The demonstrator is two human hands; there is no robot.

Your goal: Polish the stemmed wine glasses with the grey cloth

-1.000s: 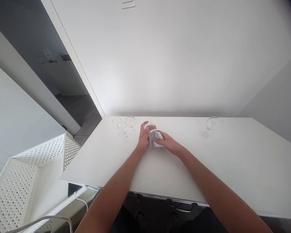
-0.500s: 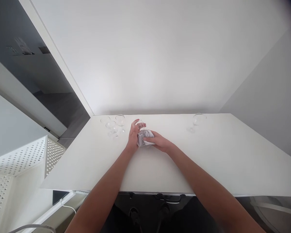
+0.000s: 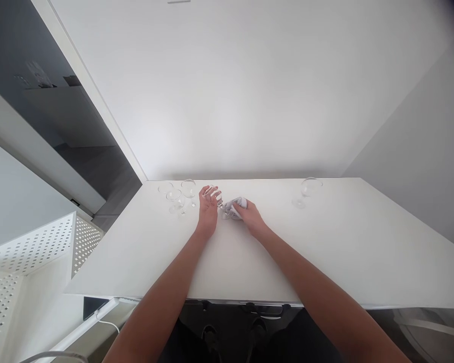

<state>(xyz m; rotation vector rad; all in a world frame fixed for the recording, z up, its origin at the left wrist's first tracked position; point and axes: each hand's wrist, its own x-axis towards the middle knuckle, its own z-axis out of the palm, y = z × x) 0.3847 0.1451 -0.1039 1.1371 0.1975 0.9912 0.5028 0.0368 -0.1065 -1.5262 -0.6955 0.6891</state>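
Head view: the person's two bare hands are working close together above a white table [image 3: 151, 257], near the middle of its far half. The left hand [image 3: 208, 216] is grasping a clear stemmed glass [image 3: 213, 192]; its fingers are curling around the bowl and are showing through it. The glass is tilting, its bowl lying toward the left hand and its stem pointing toward the right hand. The right hand [image 3: 251, 218] is gripping a crumpled pale cloth [image 3: 240, 202], thumb pressing on the near side. The cloth is sitting at the stem end of the glass; how much of the foot it is covering cannot be told.

Surroundings, same view: three glasses [image 3: 173, 195] are standing in a loose cluster left of the left hand, near the far edge. A lone glass [image 3: 311, 187] is standing well apart to the right, also toward the far edge. A pale wall [image 3: 249, 101] is rising behind the table. At lower left, a white perforated unit [image 3: 34, 237] is standing beside the table, and a white cable [image 3: 109, 324] is hanging below the near edge.
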